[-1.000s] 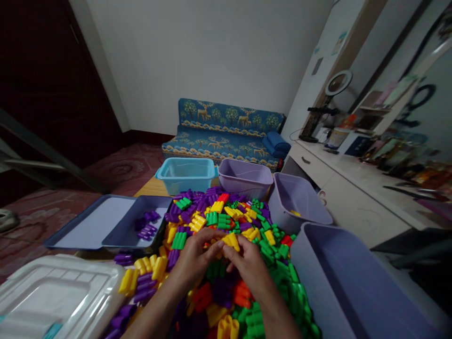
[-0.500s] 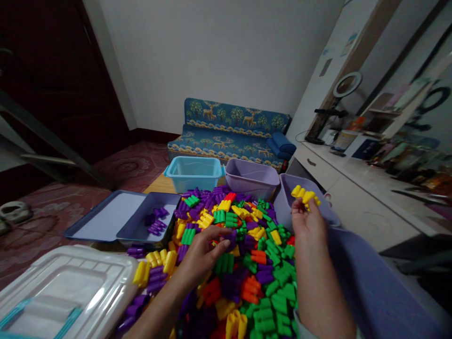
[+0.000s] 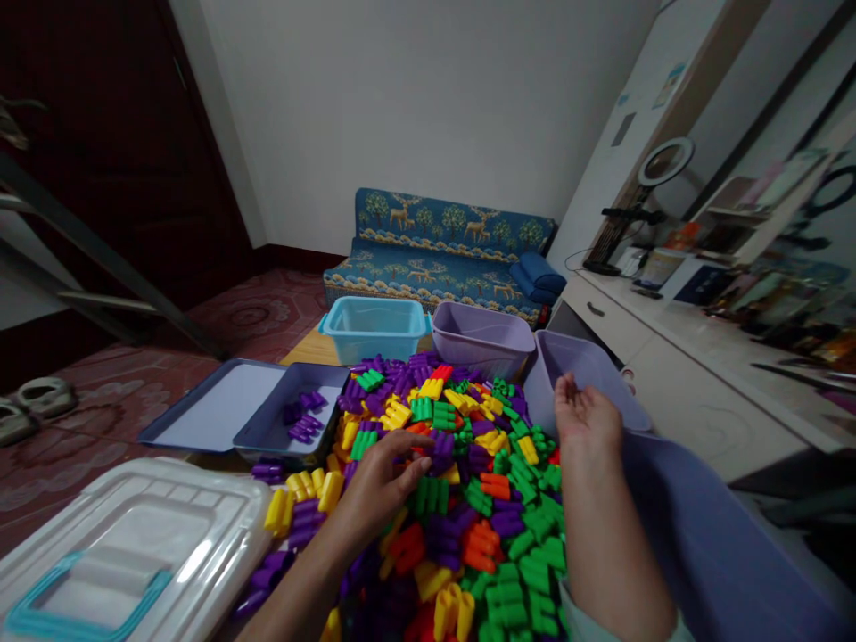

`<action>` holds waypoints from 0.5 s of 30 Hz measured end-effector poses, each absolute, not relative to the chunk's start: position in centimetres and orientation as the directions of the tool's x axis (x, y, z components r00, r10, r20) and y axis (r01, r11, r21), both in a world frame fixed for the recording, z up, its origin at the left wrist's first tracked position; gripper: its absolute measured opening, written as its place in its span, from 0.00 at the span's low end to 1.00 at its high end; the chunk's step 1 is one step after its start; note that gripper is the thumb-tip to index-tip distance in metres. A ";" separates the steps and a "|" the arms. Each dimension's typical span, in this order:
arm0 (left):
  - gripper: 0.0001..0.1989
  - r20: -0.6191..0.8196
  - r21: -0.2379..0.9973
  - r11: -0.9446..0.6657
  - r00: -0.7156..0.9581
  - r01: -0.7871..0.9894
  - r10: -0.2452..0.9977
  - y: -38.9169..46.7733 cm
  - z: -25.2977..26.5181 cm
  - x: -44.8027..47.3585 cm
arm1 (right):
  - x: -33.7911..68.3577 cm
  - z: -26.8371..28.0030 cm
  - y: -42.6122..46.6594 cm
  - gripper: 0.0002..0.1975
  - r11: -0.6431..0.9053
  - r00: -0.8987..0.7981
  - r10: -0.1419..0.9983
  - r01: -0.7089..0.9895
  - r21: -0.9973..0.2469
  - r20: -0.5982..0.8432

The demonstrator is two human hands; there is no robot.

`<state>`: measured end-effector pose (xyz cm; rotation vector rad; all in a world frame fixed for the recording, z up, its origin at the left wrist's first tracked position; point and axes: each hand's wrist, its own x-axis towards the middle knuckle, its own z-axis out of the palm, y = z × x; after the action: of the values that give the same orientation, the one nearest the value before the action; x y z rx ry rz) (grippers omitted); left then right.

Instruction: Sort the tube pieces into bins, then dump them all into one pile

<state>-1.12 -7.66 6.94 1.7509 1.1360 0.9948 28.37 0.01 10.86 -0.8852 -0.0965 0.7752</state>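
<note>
Heaped in front of me are plastic building blocks [image 3: 491, 486] in purple, green, yellow and orange. My left hand [image 3: 394, 468] reaches over the middle of the heap, thumb and fingers apart, close to a purple block [image 3: 441, 452]. I cannot tell whether it touches that block. My right hand [image 3: 588, 419] is at the right-hand purple bin [image 3: 545, 392], over its near rim, palm up with the fingers loosely apart and no block showing in it. The inside of that bin is largely hidden by the hand.
Behind the heap stand a light blue bin [image 3: 378, 334] and another purple bin [image 3: 481, 343]. On the left lie an open dark-edged case [image 3: 254, 419] with several purple blocks and a white lidded box [image 3: 140, 544]. A blue patterned sofa [image 3: 441, 245] is further back.
The yellow blocks my right hand held above the bin are out of it, and its fingers have loosened. My left hand has stayed over the heap. The view has shifted slightly.
</note>
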 end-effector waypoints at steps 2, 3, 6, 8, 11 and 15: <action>0.12 0.188 0.908 -0.279 0.289 0.314 0.939 -7.6 6.7 -1.2 | 27.8 10.5 -0.3 0.05 0.375 0.727 0.650 -0.560 -0.739 -0.221; 0.12 0.193 0.905 -0.284 0.288 0.319 0.938 -7.5 6.8 -1.2 | 27.4 10.2 -0.4 0.03 0.373 0.724 0.655 -0.560 -0.740 -0.217; 0.13 0.236 0.890 -0.316 0.263 0.327 0.936 -6.7 7.7 -1.1 | 25.9 9.6 0.1 0.09 0.329 0.700 0.697 -0.508 -0.796 -0.158; 0.14 0.305 0.865 -0.370 0.231 0.339 0.924 -5.4 9.2 -0.6 | 24.7 9.2 1.2 0.13 0.228 0.678 0.735 -0.266 -0.937 -0.013; 0.13 0.416 0.799 -0.459 0.194 0.389 0.888 -2.2 11.6 1.3 | 23.2 9.0 4.1 0.17 0.080 0.576 0.792 0.231 -0.970 0.203; 0.19 0.552 0.608 -0.582 0.238 0.541 0.799 3.8 12.4 5.1 | 22.5 8.8 8.3 0.18 0.041 0.484 0.817 0.491 -0.870 0.312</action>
<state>5.05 3.85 12.38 2.2249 1.2467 1.2647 22.54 8.28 8.81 -1.6089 -1.1539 0.3634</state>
